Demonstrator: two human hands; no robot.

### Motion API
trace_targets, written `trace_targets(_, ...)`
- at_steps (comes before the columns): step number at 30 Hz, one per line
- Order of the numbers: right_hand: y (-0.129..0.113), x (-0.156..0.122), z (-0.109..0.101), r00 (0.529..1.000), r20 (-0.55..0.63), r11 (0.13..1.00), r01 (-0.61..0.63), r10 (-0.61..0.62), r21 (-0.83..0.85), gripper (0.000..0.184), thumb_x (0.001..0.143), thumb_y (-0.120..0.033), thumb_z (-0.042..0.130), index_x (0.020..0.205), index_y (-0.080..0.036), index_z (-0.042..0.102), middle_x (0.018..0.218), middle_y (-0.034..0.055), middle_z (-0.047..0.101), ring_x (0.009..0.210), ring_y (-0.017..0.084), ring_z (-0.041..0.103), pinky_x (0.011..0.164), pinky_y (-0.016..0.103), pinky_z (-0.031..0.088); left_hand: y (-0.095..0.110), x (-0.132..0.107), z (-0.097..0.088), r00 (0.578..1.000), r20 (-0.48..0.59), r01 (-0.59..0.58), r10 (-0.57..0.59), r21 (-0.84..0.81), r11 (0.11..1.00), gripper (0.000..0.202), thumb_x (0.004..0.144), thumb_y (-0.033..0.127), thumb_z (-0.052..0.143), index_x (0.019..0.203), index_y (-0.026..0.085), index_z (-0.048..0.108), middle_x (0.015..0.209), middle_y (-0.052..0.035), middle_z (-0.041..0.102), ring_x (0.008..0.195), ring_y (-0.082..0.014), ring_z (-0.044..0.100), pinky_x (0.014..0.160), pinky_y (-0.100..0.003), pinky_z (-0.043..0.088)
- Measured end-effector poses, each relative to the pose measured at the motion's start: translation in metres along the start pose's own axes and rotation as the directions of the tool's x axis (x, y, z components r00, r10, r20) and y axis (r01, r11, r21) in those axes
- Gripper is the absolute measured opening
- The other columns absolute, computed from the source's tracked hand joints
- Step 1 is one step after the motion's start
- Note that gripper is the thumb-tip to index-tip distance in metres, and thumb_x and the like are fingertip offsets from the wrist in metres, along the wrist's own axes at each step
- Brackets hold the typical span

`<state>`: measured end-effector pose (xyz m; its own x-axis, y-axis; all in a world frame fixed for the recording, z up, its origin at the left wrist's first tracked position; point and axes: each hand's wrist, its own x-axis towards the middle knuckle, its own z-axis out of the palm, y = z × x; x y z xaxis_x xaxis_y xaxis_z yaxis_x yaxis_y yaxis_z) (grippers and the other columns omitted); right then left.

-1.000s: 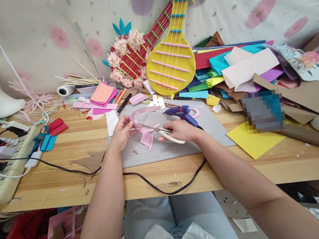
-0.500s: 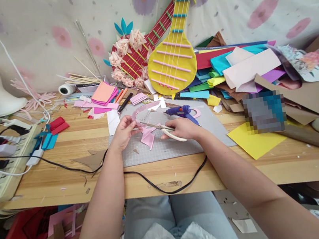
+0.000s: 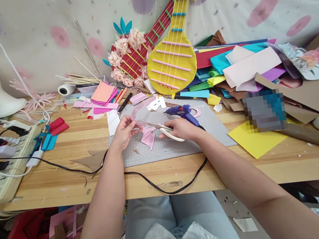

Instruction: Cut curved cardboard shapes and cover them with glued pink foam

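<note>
My right hand [image 3: 183,128] is wrapped round the handles of a pair of scissors [image 3: 172,132] with cream grips. Their blades point left, toward my left fingertips. My left hand [image 3: 126,132] pinches a thin, curved pink strip [image 3: 134,114]; its exact outline is hard to make out. Just below the blades lies a folded pink scrap [image 3: 148,139], on a grey cutting mat [image 3: 167,150]. A blue glue gun [image 3: 180,110] rests beyond my right hand. White paper cut-outs [image 3: 156,103] lie beyond the blades.
A yellow paper lute [image 3: 172,65] and a red one with pink flowers [image 3: 129,60] lean at the back. Coloured sheets [image 3: 250,68] are heaped right, near a yellow sheet [image 3: 255,139]. A power strip [image 3: 10,165] sits left; a black cable [image 3: 170,192] crosses the front.
My right hand and the scissors' handles have shifted very slightly left. The pink strip has tilted a little, and more of the white cut-outs shows behind it. My left hand keeps its pinch.
</note>
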<state>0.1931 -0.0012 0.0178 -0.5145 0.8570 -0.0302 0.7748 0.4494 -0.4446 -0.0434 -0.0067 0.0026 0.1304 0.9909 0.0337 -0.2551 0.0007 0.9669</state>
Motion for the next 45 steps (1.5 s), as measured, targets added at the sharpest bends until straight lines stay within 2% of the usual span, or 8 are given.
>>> trace_targets(10,0.003,-0.002,-0.006,0.997,0.077,0.999,0.026,-0.027,0.019,0.048,0.071,-0.067,0.05,0.073,-0.02,0.061,0.066,-0.0003,0.059,0.061,0.012,0.048,0.054,0.024,0.026,0.002,-0.001,0.0,0.999,0.025,0.044,-0.045,0.017,0.999,0.034,0.064,0.033,0.074,0.075,0.017,0.046,0.068,0.0033,0.062,0.061,-0.01,0.063,0.061,-0.025,0.055)
trace_targets(22,-0.003,-0.002,-0.005,0.999,-0.022,0.993,-0.03,0.027,-0.115,0.051,0.072,-0.068,0.048,0.072,-0.02,0.062,0.068,0.0034,0.062,0.061,0.014,0.051,0.052,0.025,0.023,0.0,0.0,0.002,1.0,-0.015,0.025,-0.025,0.011,1.0,0.032,0.066,0.031,0.072,0.076,0.017,0.045,0.069,0.0036,0.061,0.063,-0.0105,0.063,0.062,-0.026,0.055)
trace_targets(29,-0.005,0.001,0.002,0.996,-0.039,0.995,-0.086,0.084,-0.052,0.055,0.074,-0.071,0.043,0.077,-0.02,0.063,0.072,0.0051,0.063,0.065,0.016,0.052,0.053,0.025,0.023,0.004,-0.002,0.005,0.999,-0.029,0.04,-0.04,0.004,0.999,0.027,0.064,0.028,0.07,0.074,0.017,0.048,0.067,0.0035,0.06,0.06,-0.0108,0.062,0.057,-0.025,0.054)
trace_targets(33,-0.005,0.003,0.004,0.991,-0.038,0.99,-0.127,0.125,-0.059,0.059,0.074,-0.073,0.04,0.077,-0.019,0.062,0.074,0.0062,0.063,0.066,0.016,0.053,0.053,0.026,0.024,0.004,-0.001,0.006,0.992,-0.119,0.048,-0.045,0.027,0.998,0.02,0.063,0.021,0.064,0.071,0.017,0.047,0.064,0.0037,0.059,0.048,-0.0074,0.054,0.049,-0.023,0.052)
trace_targets(38,-0.008,0.003,0.007,0.986,-0.028,0.977,-0.168,0.166,-0.133,0.061,0.074,-0.074,0.038,0.082,-0.02,0.064,0.078,0.0075,0.065,0.069,0.019,0.055,0.053,0.026,0.027,0.002,0.002,0.006,0.96,-0.275,0.052,-0.049,0.006,0.999,0.019,0.061,0.014,0.06,0.066,0.017,0.041,0.059,0.0043,0.058,0.039,-0.0026,0.04,0.044,-0.022,0.049)
trace_targets(43,-0.012,0.003,0.008,0.983,-0.024,0.958,-0.184,0.183,-0.221,0.06,0.075,-0.074,0.036,0.086,-0.022,0.064,0.081,0.0079,0.067,0.076,0.021,0.059,0.059,0.026,0.034,-0.001,0.004,0.005,0.956,-0.288,0.061,-0.058,0.0,0.998,0.033,0.056,0.016,0.072,0.079,0.016,0.048,0.065,0.0033,0.059,0.047,-0.005,0.048,0.049,-0.024,0.053)
trace_targets(45,-0.013,0.002,0.008,0.982,-0.026,0.95,-0.185,0.185,-0.252,0.06,0.076,-0.073,0.035,0.088,-0.022,0.064,0.082,0.008,0.067,0.078,0.022,0.06,0.061,0.027,0.037,-0.002,0.004,0.003,0.945,-0.323,0.052,-0.047,0.006,0.999,0.039,0.054,0.016,0.075,0.084,0.015,0.05,0.067,0.0032,0.06,0.049,-0.005,0.049,0.05,-0.024,0.053)
